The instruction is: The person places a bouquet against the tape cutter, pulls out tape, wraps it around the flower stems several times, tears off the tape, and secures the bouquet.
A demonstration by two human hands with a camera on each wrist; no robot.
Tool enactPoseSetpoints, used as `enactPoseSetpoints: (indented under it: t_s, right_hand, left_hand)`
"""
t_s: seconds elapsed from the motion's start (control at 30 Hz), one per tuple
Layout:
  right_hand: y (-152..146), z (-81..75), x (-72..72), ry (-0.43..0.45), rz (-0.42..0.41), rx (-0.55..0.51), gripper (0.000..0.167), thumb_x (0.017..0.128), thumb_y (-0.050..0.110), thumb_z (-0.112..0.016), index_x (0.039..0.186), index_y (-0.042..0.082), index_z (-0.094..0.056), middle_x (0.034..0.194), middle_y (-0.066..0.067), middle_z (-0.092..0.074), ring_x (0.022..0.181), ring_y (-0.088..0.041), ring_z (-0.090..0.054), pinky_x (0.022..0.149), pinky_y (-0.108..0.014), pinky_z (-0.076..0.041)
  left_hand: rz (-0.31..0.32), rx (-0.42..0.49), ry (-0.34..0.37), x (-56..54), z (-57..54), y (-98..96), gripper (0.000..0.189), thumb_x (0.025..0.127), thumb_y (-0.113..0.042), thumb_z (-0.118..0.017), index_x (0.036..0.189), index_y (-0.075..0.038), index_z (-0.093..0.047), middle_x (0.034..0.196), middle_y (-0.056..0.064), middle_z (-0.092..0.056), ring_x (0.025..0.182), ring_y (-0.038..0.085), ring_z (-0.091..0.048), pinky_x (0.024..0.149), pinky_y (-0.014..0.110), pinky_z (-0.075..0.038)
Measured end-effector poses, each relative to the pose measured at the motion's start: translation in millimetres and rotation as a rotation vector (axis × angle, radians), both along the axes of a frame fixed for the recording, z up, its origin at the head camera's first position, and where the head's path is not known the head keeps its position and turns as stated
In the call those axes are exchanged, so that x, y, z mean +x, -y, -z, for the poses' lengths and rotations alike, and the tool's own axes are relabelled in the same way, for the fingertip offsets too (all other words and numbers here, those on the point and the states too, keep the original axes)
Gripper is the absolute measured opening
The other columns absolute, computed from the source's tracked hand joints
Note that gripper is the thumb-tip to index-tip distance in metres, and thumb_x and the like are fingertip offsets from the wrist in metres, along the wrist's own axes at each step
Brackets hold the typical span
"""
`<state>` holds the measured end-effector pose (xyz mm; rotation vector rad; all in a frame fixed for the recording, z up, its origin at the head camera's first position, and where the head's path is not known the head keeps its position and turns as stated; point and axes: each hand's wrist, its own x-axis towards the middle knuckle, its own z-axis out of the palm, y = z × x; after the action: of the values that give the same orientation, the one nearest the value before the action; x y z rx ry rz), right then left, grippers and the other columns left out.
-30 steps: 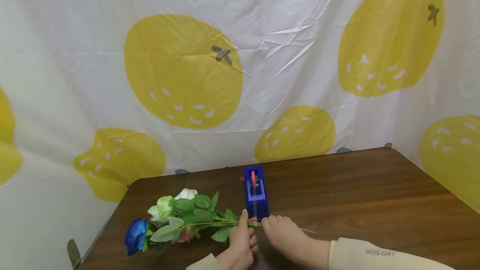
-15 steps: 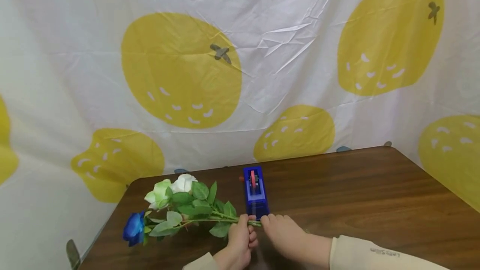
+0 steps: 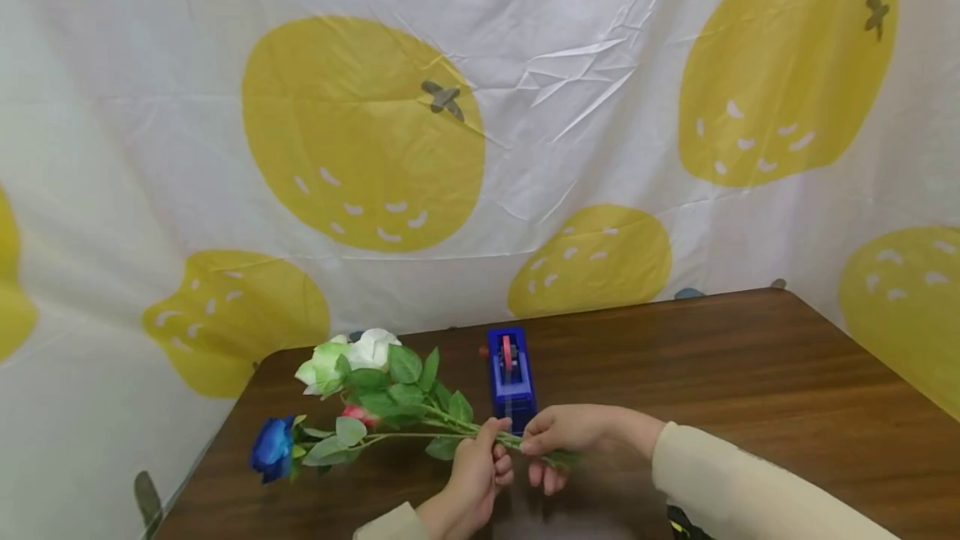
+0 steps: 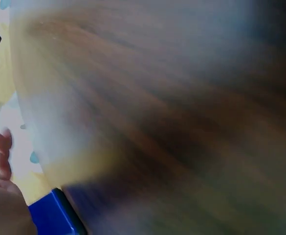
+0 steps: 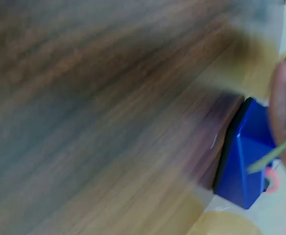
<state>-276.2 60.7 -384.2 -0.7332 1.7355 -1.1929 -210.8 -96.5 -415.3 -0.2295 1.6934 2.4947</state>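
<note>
Through the head view I have a bunch of flowers (image 3: 405, 394) above the worktop (image 3: 712, 365), blooms toward the left edge, stems (image 3: 512, 440) running right into both hands. The left hand (image 3: 474, 475) has its fingers (image 3: 502, 467) curled round the stems below the leaves, clamped on them. Right hand (image 3: 568, 432) just beside it: thumb and forefinger pinch the stems nearer their ends, the lower fingers bent beneath. Green tips poke out past that grip, blurred. Blooms noted: blue flower (image 3: 273, 447) lowest and farthest left, on a stem of its own splayed from the rest; pale green flower (image 3: 322, 369) and white flower (image 3: 372, 349) side by side at the top; pink flower (image 3: 360, 416) lower, partly behind leaves. Blue tape dispenser (image 3: 512, 386) stands on the worktop just beyond the hands, a pinkish-red roll (image 3: 507, 353) in it. Behind hangs a white cloth (image 3: 570, 132) printed with yellow fruit; pale sleeves (image 3: 720, 465) on both arms. My left wrist view is mostly blurred worktop, with fingertips at the edge and a corner of the dispenser. On the right wrist view I get a green stem crossing in front of the dispenser, close to the hand.
</note>
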Motion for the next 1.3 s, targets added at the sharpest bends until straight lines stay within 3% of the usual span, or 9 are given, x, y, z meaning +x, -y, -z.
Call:
enactPoseSetpoints:
  t_s: [0.13,0.37,0.5,0.63,0.73,0.9,1.07,1.17,1.3]
  right_hand:
    - [-1.5,5.4,-8.1,0.108,-0.070,-0.009,0.018,0.097,0.014,-0.041,0.094,-0.001,-0.050,0.067,0.001,-0.054,0.050,-0.006,-0.050,0.048,-0.022,-0.046]
    - [-1.2,20.7,-4.1,0.051,-0.024,-0.051,0.015,0.096,0.013,-0.044,0.084,0.008,-0.051,0.062,0.005,-0.047,0.048,-0.005,-0.041,0.046,-0.018,-0.037]
    - [-0.4,24.1,-0.7,0.028,-0.020,-0.088,0.014,0.096,0.014,-0.043,0.086,0.008,-0.050,0.064,0.005,-0.046,0.049,-0.004,-0.041,0.045,-0.018,-0.036]
    - [-0.8,26.7,1.2,0.032,-0.043,-0.122,0.013,0.097,0.013,-0.041,0.088,0.006,-0.048,0.065,0.005,-0.045,0.049,-0.004,-0.040,0.046,-0.018,-0.035]
    - [-0.1,29.4,3.2,-0.015,-0.042,-0.141,0.015,0.097,0.011,-0.039,0.088,0.001,-0.046,0.064,0.005,-0.044,0.048,-0.004,-0.039,0.045,-0.019,-0.033]
    - [2.9,30.8,10.5,-0.183,0.031,-0.126,0.021,0.097,0.010,-0.041,0.087,-0.008,-0.043,0.062,0.005,-0.043,0.046,-0.004,-0.036,0.042,-0.018,-0.030]
    - [4.1,29.0,18.2,-0.392,0.107,-0.061,0.017,0.096,0.009,-0.043,0.084,-0.002,-0.046,0.060,0.004,-0.043,0.044,-0.004,-0.035,0.040,-0.017,-0.029]
    - [3.6,30.5,20.1,-0.574,0.113,-0.056,0.016,0.095,0.009,-0.045,0.081,0.002,-0.047,0.060,0.006,-0.042,0.047,-0.002,-0.036,0.043,-0.015,-0.030]
    - [3.0,33.6,21.7,-0.895,0.092,-0.073,0.014,0.093,0.009,-0.050,0.080,0.005,-0.048,0.061,0.007,-0.042,0.053,0.003,-0.036,0.047,-0.014,-0.032]
  left_hand:
    - [0.037,0.009,-0.023,-1.5,1.1,2.9,0.037,0.099,-0.024,-0.037,0.119,0.007,-0.042,0.054,-0.009,-0.029,0.046,0.002,-0.024,0.045,0.015,-0.020]
    - [0.093,-0.050,-0.108,-1.1,11.5,9.4,0.048,0.097,-0.034,-0.041,0.119,0.009,-0.044,0.055,-0.011,-0.029,0.045,0.000,-0.025,0.045,0.014,-0.023]
    - [0.078,-0.059,-0.079,0.8,9.8,10.4,0.046,0.097,-0.036,-0.042,0.114,0.007,-0.045,0.055,-0.011,-0.029,0.045,-0.001,-0.024,0.044,0.014,-0.022]
    - [0.043,-0.069,0.000,2.5,4.7,8.7,0.039,0.097,-0.035,-0.041,0.108,0.002,-0.046,0.053,-0.009,-0.029,0.043,0.000,-0.023,0.043,0.014,-0.022]
    - [0.040,-0.071,0.024,1.7,3.6,7.5,0.036,0.097,-0.037,-0.040,0.104,-0.002,-0.045,0.054,-0.009,-0.030,0.043,0.000,-0.024,0.042,0.014,-0.022]
    - [0.028,-0.048,0.059,-0.1,2.4,6.5,0.038,0.096,-0.039,-0.043,0.102,-0.002,-0.048,0.051,-0.011,-0.026,0.042,0.000,-0.021,0.041,0.013,-0.020]
    - [0.030,-0.028,0.088,2.3,-3.0,3.9,0.041,0.096,-0.039,-0.043,0.106,0.001,-0.050,0.050,-0.011,-0.024,0.041,-0.001,-0.019,0.041,0.013,-0.019]
    - [0.024,-0.006,0.108,3.5,-3.7,1.8,0.039,0.096,-0.040,-0.043,0.101,-0.002,-0.050,0.052,-0.011,-0.026,0.042,-0.001,-0.020,0.040,0.013,-0.020]
    - [0.017,0.031,0.125,5.3,-1.5,-1.0,0.032,0.096,-0.040,-0.042,0.087,-0.010,-0.051,0.053,-0.011,-0.030,0.042,-0.001,-0.022,0.040,0.012,-0.021]
